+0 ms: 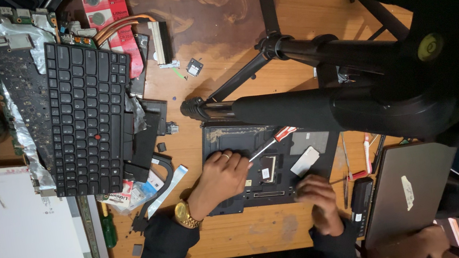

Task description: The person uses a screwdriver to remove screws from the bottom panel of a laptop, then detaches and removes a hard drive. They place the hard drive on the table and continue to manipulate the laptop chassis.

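Left hand (221,178): fingers curled, gripping a red-handled screwdriver (270,143), tip down on the black laptop base (225,138); gold watch (184,214) on the wrist. Right hand (317,191): resting on the base's near edge, fingers bent; what it pinches cannot be told. Laptop base: on the wooden table (230,45), under a black tripod (321,101). Detached keyboard (87,116): well to the left, on a circuit board (11,64). Bare screen panel (23,233): lower left. Grey closed laptop (409,190): just right of the right hand
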